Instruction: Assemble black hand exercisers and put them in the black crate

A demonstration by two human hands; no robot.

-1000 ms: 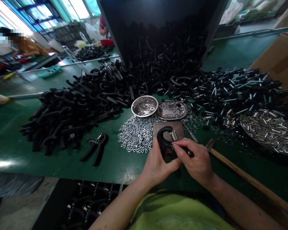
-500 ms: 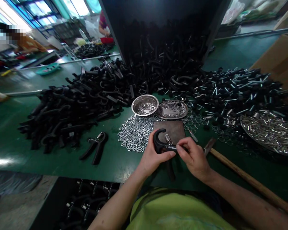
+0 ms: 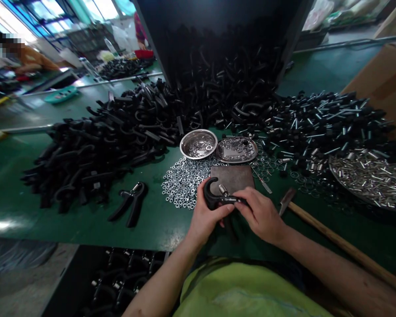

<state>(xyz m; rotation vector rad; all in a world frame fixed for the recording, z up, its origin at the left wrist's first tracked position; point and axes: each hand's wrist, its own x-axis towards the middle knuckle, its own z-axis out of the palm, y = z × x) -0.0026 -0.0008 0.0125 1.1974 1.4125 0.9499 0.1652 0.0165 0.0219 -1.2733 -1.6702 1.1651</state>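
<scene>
My left hand is closed round the hooked end of a black plastic part with small pale lettering. A metal spring shows just above the part, inside its curve. The fingers of my right hand are closed on the straight end of the same part. Behind both hands a square metal plate lies on the green table. To the left rests a black hand grip with two spread handles.
Small nuts lie left of the plate, near a round metal bowl and an oval tray. A hammer lies at the right. Black parts are heaped at the left. Another person is at the far left.
The black part has moved slightly left with my left hand. My right hand has shifted left too, and its fingers now wrap further over the part's straight end.
</scene>
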